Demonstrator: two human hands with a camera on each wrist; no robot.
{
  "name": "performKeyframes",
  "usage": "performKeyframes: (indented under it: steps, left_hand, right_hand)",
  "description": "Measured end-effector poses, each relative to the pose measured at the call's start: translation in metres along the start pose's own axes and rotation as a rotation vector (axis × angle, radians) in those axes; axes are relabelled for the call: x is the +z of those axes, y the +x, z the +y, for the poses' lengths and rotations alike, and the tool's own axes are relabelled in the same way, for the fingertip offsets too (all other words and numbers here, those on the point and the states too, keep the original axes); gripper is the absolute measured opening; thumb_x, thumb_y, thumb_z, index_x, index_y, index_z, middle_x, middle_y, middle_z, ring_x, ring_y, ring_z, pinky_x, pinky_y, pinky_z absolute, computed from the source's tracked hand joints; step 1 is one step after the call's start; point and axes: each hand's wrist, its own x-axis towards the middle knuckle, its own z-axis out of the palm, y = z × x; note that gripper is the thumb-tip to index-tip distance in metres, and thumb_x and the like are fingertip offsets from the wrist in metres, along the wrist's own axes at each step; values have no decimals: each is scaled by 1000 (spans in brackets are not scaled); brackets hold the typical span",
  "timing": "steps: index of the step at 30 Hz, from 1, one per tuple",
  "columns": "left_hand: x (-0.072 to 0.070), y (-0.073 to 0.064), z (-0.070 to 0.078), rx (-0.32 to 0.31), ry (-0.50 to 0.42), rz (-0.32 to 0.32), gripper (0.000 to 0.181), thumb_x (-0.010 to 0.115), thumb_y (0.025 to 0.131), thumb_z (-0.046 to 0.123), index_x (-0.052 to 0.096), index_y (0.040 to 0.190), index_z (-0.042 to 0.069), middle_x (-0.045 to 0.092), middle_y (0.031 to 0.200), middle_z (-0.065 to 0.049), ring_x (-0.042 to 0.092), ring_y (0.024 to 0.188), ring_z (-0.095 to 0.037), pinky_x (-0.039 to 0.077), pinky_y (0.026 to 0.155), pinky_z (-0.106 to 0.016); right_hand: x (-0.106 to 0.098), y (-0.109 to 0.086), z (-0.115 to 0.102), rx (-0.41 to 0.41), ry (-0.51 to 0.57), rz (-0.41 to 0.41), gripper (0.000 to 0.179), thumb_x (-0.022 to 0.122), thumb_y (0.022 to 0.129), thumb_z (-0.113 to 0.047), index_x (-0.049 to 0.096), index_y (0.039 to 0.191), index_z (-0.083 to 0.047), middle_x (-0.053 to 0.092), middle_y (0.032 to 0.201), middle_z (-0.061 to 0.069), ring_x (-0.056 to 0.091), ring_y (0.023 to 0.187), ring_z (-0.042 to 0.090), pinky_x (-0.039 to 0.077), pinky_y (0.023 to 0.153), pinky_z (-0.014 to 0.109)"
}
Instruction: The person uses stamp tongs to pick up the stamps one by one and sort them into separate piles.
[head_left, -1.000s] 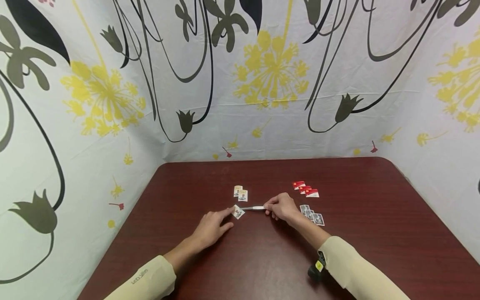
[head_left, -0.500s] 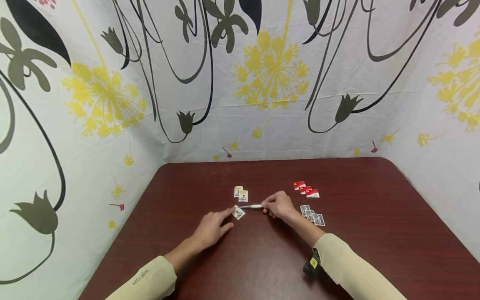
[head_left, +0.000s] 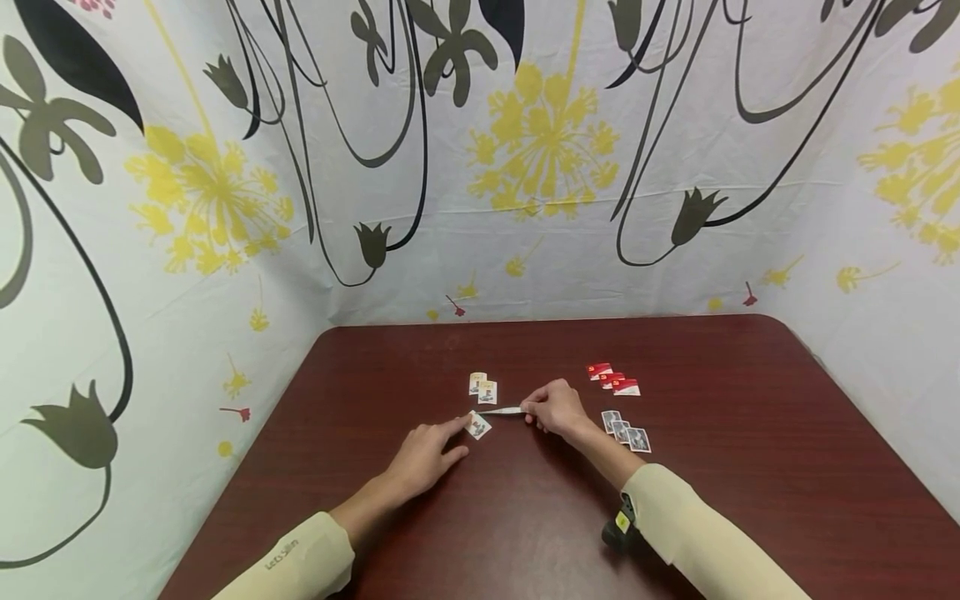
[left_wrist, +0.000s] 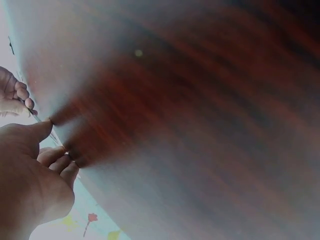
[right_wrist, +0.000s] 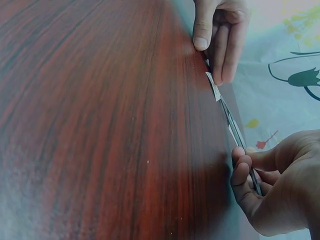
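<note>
A small pale stamp (head_left: 478, 427) lies turned at an angle on the dark red-brown table (head_left: 480, 517). My left hand (head_left: 422, 457) touches its left corner with an extended index finger, while the thumb is held apart. From the right, my right hand (head_left: 558, 407) pinches slim metal tweezers (head_left: 501, 411) between thumb and fingers. The tweezers lie nearly level, their tips right at the stamp's upper edge. In the right wrist view the tips overlap the near end of the stamp (right_wrist: 214, 89), just short of the left fingertips.
Two overlapping cream stamps (head_left: 487, 392) lie just beyond the worked stamp. Farther right are a row of red-and-white stamps (head_left: 625, 387) and, nearer, a row of grey stamps (head_left: 638, 440). Patterned white cloth (head_left: 420, 292) hangs behind the table's far edge.
My right hand has shifted slightly left and away from me with the tweezers, and its forearm has swung left. The left hand and the stamp have stayed in place.
</note>
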Motion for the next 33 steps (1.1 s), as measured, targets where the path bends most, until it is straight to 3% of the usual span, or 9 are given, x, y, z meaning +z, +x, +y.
performKeyframes:
  steps: [33]
  left_hand:
    - [0,1,0,-2,-7,-3,54,79,98,19,63,149,10,69,138,-17,69,123,-31,57,97,-50]
  right_hand:
    - [-3,-12,3,5,34,-7,12,74,97,0,81,88,4,71,64,8,55,49,10,44,45,21]
